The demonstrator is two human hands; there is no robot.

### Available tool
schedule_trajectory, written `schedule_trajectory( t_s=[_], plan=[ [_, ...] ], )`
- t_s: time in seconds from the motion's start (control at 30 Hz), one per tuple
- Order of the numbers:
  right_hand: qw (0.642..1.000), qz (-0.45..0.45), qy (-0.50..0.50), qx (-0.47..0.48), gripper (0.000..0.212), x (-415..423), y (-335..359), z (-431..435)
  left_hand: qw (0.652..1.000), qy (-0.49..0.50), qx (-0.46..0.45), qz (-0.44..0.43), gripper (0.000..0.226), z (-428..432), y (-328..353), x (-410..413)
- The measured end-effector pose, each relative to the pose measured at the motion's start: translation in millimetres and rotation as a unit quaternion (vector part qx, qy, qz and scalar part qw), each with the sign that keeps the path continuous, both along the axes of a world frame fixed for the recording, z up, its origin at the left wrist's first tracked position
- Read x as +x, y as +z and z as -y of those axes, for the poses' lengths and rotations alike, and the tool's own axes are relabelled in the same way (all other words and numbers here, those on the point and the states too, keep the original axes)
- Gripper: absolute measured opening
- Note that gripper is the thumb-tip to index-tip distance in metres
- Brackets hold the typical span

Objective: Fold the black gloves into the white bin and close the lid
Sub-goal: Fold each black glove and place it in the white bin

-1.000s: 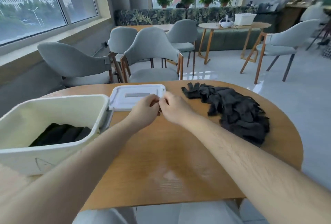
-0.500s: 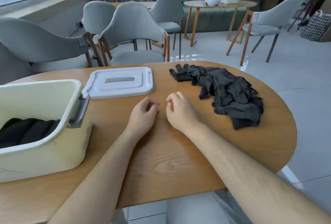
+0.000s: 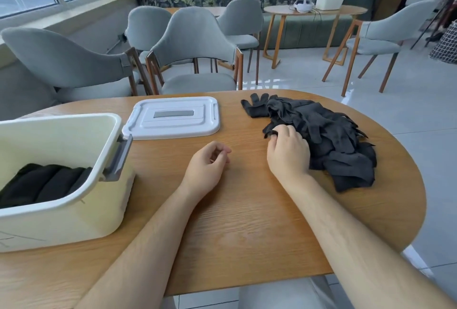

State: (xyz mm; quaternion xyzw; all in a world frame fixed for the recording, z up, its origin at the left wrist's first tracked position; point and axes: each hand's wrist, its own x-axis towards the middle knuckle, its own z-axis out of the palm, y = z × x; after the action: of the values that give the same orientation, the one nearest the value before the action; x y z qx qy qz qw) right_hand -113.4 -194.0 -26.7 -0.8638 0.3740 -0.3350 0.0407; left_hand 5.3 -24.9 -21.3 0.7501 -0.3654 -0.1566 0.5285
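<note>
Currently: gloves, loose pile, lying on the table's right side, stretching rightward from the right hand, which is pinching its left edge; left hand resting farther off, loosely curled, empty; bin sitting far left.

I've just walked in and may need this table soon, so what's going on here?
A person is packing black gloves away. Their right hand is at the near edge of the pile of black gloves on the wooden table, fingers curled onto one glove. The left hand rests loosely curled on the table and holds nothing. The white bin on the left stands open with some folded gloves inside. Its lid lies flat beside it, so most of the job remains.
</note>
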Motion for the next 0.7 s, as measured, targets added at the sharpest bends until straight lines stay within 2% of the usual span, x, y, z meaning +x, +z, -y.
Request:
schedule_trajectory(
  t_s=[0.1, 0.17, 0.2, 0.27, 0.3, 0.37, 0.4, 0.43, 0.47, 0.53, 0.6, 0.7],
  plan=[
    [0.995, 0.083, 0.054, -0.015, 0.021, 0.0, 20.9, -12.9, 0.999, -0.012, 0.006, 0.031, 0.014, -0.2, 2.0, -4.2],
    [0.988, 0.136, 0.079, 0.008, 0.021, 2.9, 42.5, -19.1, 0.999, -0.014, -0.003, 0.038, 0.010, -0.2, 3.5, -6.9],
    [0.982, 0.162, 0.090, 0.035, 0.021, 4.0, 54.5, -21.5, 0.999, -0.014, -0.012, 0.037, 0.012, -0.5, 4.0, -7.6],
    [0.957, 0.215, 0.131, 0.144, 0.018, 6.7, 78.2, -25.6, 0.998, -0.019, -0.057, -0.003, 0.033, -5.2, 6.8, -9.0],
    [0.931, 0.242, 0.156, 0.226, 0.017, 7.2, 85.0, -25.9, 0.994, -0.031, -0.083, -0.059, 0.045, -6.1, 8.5, -11.5],
    [0.844, 0.292, 0.200, 0.403, 0.019, 9.6, 94.7, -25.9, 0.970, -0.057, -0.123, -0.201, 0.064, -6.3, 15.8, -13.9],
    [0.797, 0.305, 0.216, 0.474, 0.020, 11.3, 94.7, -27.6, 0.949, -0.058, -0.149, -0.273, 0.068, -8.4, 17.9, -12.8],
    [0.766, 0.306, 0.223, 0.519, 0.022, 13.9, 90.7, -29.1, 0.924, -0.051, -0.180, -0.332, 0.067, -10.5, 19.2, -10.7],
    [0.753, 0.301, 0.221, 0.542, 0.024, 15.3, 85.0, -31.2, 0.905, -0.040, -0.206, -0.371, 0.062, -13.7, 18.9, -6.9],
    [0.755, 0.275, 0.204, 0.559, 0.033, 16.8, 69.9, -37.6, 0.897, -0.015, -0.225, -0.381, 0.057, -24.4, 17.0, -1.3],
    [0.752, 0.234, 0.206, 0.581, 0.039, 16.9, 55.0, -45.2, 0.917, 0.004, -0.198, -0.347, 0.056, -35.5, 9.6, 2.2],
    [0.758, 0.202, 0.219, 0.580, 0.016, 21.1, 49.1, -53.3, 0.939, 0.039, -0.182, -0.289, 0.053, -44.6, 3.2, 4.7]
  ],
)
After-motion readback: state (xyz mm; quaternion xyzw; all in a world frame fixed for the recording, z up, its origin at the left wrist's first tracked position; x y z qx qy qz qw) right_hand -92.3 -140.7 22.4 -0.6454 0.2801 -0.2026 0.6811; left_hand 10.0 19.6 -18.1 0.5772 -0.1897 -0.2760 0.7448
